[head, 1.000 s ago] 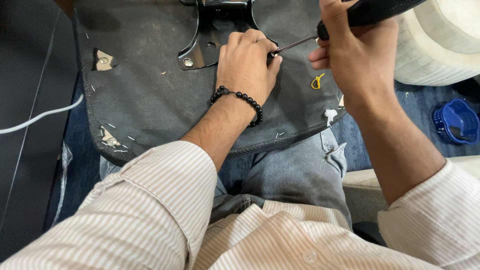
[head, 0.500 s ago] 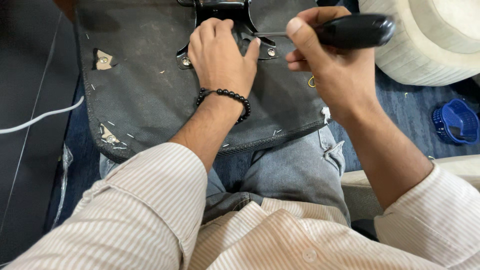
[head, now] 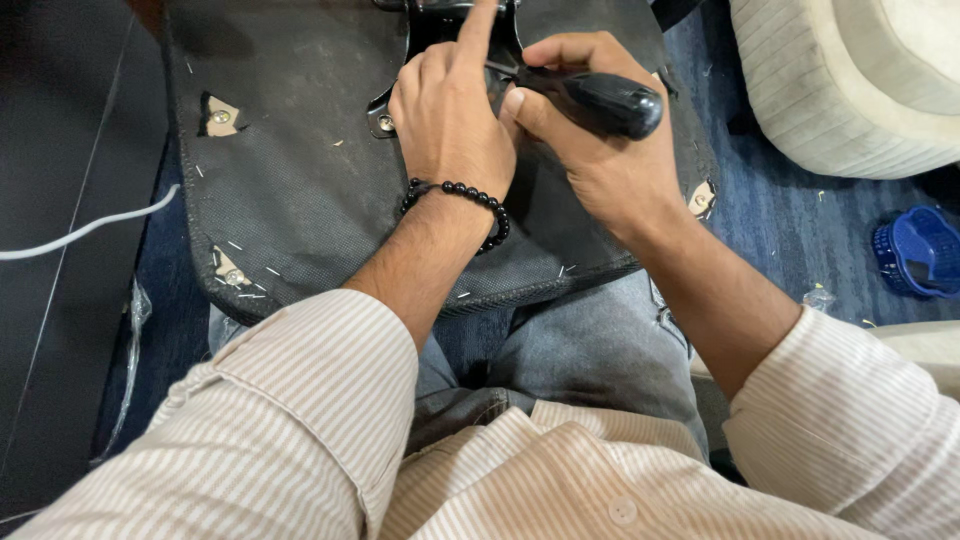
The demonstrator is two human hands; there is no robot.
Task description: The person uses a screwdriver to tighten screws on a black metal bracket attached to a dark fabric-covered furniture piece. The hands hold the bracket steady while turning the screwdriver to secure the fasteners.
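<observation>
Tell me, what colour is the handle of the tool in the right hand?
Black, glossy. The handle shows best in the head view, gripped by the right hand.

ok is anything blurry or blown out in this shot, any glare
Head view: even, soft light, nothing blown out; a small sheen on the black plastic screwdriver handle in the right hand; left hand and black fabric-covered panel sharp; striped sleeves nearest the lens slightly soft.
</observation>
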